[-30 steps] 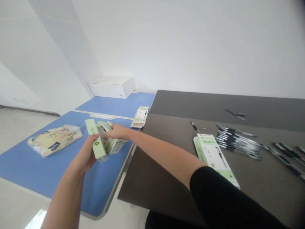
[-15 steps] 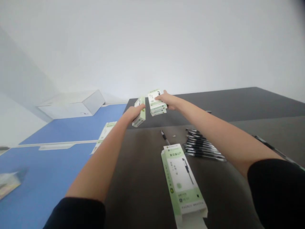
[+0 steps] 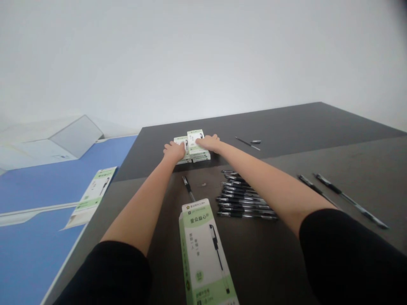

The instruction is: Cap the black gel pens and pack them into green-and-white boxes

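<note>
Two stacks of green-and-white pen boxes stand side by side near the far part of the dark table: a left stack [image 3: 180,139] and a right stack [image 3: 193,134]. My left hand [image 3: 173,151] rests against the left stack, thumb at its near face and fingers spread outward. My right hand [image 3: 211,143] lies at the right stack, thumb on the top box and fingers apart, away from its side. Closer to me lies a larger-looking pen box [image 3: 206,254], its near end cut off by the frame. A pile of black gel pens [image 3: 243,199] lies partly behind my right forearm.
A single pen [image 3: 187,186] points out beyond the near box. Two pens [image 3: 352,201] lie at the right, and pen parts [image 3: 248,142] farther back. On the blue surface at left are a flat pen box [image 3: 95,192] and a white carton [image 3: 60,137].
Both hands have brought the held boxes down onto the table, side by side. Their fingers have spread from the boxes. The view has shifted to the right.
</note>
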{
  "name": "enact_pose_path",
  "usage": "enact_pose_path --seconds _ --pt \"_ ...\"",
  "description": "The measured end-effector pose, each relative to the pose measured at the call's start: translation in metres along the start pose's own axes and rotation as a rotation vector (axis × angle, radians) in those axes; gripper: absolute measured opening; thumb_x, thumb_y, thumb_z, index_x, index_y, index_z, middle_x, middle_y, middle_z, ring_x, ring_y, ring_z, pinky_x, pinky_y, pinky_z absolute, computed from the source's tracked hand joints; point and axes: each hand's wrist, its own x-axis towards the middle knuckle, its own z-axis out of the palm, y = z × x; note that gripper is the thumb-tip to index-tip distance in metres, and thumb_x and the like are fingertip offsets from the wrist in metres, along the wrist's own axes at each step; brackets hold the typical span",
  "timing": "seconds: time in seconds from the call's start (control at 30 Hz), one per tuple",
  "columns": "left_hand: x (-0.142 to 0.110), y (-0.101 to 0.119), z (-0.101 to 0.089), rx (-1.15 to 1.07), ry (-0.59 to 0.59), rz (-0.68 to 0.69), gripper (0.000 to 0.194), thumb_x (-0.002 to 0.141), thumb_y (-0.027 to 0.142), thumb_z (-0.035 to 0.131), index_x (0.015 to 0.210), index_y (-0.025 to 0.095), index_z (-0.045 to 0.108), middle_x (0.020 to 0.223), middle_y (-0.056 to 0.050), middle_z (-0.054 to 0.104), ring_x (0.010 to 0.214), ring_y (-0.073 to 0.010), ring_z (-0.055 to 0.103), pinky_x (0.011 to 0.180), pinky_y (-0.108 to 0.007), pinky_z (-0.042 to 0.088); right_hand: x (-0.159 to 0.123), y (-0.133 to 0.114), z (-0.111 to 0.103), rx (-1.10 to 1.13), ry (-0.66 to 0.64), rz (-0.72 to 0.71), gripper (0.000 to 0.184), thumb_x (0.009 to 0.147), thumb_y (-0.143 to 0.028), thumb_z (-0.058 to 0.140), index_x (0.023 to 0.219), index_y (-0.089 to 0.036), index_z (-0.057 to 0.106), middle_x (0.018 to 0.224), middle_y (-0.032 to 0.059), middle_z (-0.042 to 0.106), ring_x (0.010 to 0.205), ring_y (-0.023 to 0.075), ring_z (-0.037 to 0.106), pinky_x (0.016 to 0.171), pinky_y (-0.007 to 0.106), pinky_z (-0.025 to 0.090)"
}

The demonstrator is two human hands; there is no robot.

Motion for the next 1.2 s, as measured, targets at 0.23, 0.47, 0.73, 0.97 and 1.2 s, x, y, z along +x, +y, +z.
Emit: enact_pose_path --seconds 0.23,0.47,0.73,0.97,1.2 --pt "-0.088 -0.051 -0.075 -0.091 -0.121 0.152 0.032 0.098 0.043 0.063 0.115 0.016 0.068 0.124 -0.01 0.069 0.114 -0.027 0.066 0.101 -0.052 0.051 -0.128 -0.019 -0.024 -0.271 -0.239 -0.059 0.027 0.099 -0.036 0.065 0.117 -0.016 0.069 0.113 0.0089 0.072 0.094 0.0209 0.07 0.084 0.04 0.059" --pt "-0.231 -0.115 -0.043 -0.459 -0.413 0.217 0.036 0.087 0.055 0.058 0.075 0.023 0.068 0.087 -0.012 0.076 0.093 -0.0351 0.071 0.086 -0.045 0.053 -0.261 0.051 0.002 -0.274 -0.459 -0.091 0.033 0.1 -0.044 0.054 0.119 -0.021 0.07 0.114 0.0107 0.075 0.103 0.0288 0.071 0.09 0.042 0.053" --pt "-0.298 -0.102 -0.039 -1.166 -0.526 0.043 0.055 0.075 0.044 0.067 0.122 0.018 0.056 0.118 -0.018 0.074 0.106 -0.037 0.072 0.089 -0.051 0.058 -0.287 0.058 0.046 0.084 -0.349 -0.151 0.031 0.101 -0.033 0.045 0.117 -0.017 0.066 0.113 0.0114 0.074 0.106 0.0254 0.071 0.092 0.042 0.057" --pt "-0.313 -0.088 -0.073 -1.684 -0.593 -0.026 0.05 0.074 0.038 0.058 0.114 0.01 0.067 0.102 -0.019 0.077 0.104 -0.0384 0.074 0.091 -0.052 0.06 -0.299 0.04 0.037 0.149 -0.226 -0.211 0.043 0.099 -0.055 0.051 0.085 -0.016 0.065 0.081 0.006 0.067 0.072 0.0178 0.061 0.061 0.029 0.048" --pt "-0.313 -0.075 -0.066 -2.218 -0.606 -0.297 0.044 0.091 0.048 0.045 0.102 0.01 0.063 0.073 -0.009 0.062 0.062 -0.0191 0.063 0.061 -0.032 0.058 -0.336 0.052 0.027 0.263 -0.267 -0.475 0.041 0.093 -0.03 0.072 0.132 -0.023 0.062 0.118 0.0081 0.058 0.104 0.0185 0.061 0.092 0.034 0.054"
